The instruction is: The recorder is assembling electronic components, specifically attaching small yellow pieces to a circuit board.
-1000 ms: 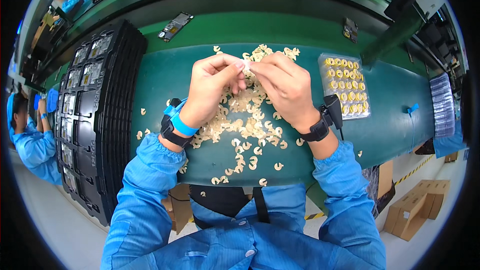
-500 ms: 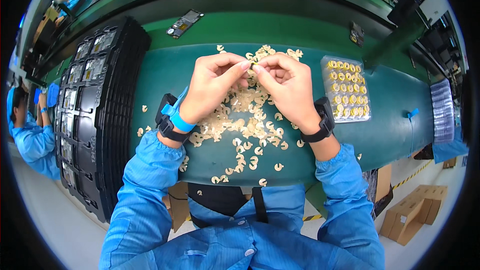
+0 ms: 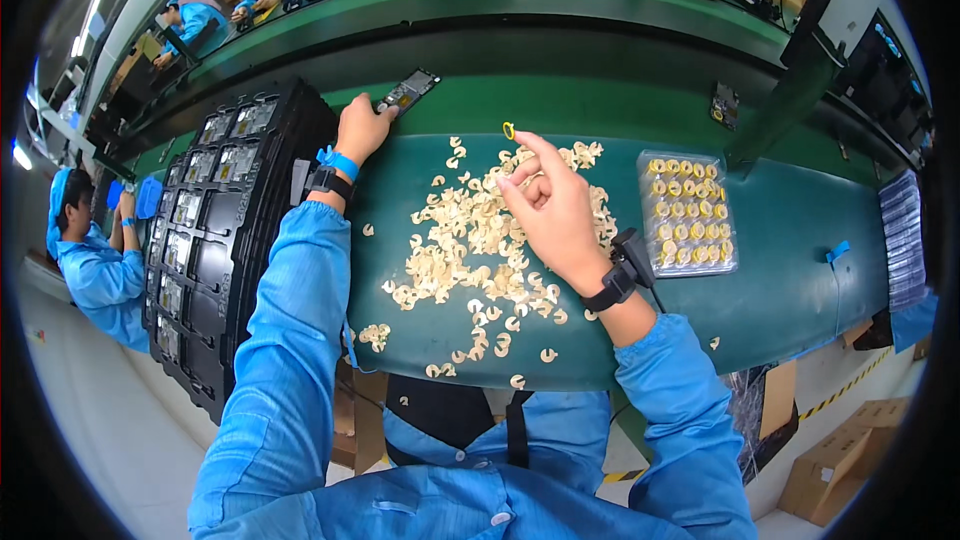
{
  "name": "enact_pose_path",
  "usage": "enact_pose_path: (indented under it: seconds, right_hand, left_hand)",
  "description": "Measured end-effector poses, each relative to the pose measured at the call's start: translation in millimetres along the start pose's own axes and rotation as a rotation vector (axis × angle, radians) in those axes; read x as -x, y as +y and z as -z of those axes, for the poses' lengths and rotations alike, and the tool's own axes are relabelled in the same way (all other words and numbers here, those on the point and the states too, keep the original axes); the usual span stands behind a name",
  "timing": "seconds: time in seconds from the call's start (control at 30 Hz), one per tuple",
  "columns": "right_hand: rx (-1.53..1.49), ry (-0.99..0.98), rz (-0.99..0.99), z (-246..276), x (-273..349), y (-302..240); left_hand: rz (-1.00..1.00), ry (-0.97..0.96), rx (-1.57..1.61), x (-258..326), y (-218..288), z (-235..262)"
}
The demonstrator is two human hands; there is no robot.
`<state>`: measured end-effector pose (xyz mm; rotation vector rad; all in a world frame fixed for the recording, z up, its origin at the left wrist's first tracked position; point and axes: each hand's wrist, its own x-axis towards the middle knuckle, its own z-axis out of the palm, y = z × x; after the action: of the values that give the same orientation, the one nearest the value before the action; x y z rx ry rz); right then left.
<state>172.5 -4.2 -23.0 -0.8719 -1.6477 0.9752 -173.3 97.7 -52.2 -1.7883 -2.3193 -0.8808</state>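
At the far edge of the green mat, my left hand [image 3: 364,128] is closed on the near end of a circuit board [image 3: 414,86], thumb and fingers pinching it. Over the mat's middle, my right hand [image 3: 552,202] has its index finger stretched out and the other fingers curled. A small yellow ring-shaped part [image 3: 509,130] sits at that index fingertip, with the thumb apart from it. Below my right hand lies a loose spread of cream-coloured C-shaped pieces [image 3: 440,255]. A clear plastic tray [image 3: 686,267] right of it holds rows of yellow ring-shaped parts.
Black trays [image 3: 215,275] holding circuit boards are stacked at the left. Another small board [image 3: 725,105] lies at the far right. Stacked clear trays [image 3: 900,230] stand at the right edge. A cardboard box [image 3: 840,460] is on the floor. Co-workers in blue sit beyond and at left.
My hands have parted from where they met over the mat. The left moved away and leftward onto the circuit board; the right carries the yellow ring-shaped part on its fingertip. The view has shifted.
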Motion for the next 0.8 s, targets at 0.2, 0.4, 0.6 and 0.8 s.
enact_pose_path:
  seconds: [0.2,0.4,0.6,0.8]
  right_hand:
    - [0.037,-0.039,0.036,-4,-1,0]
    - [0.018,-0.034,0.02,1,2,-7]
    - [-0.104,0.083,-0.016,-1,-3,-8]
    - [-0.39,0.16,0.019,1,-11,0]
  left_hand:
    - [-0.08,0.189,0.161,-6,-4,-15]
    - [0.235,-0.203,0.898,9,24,1]
    - [0.315,-0.484,1.374,90,119,55]
    - [0.235,-0.658,1.572,133,143,60]
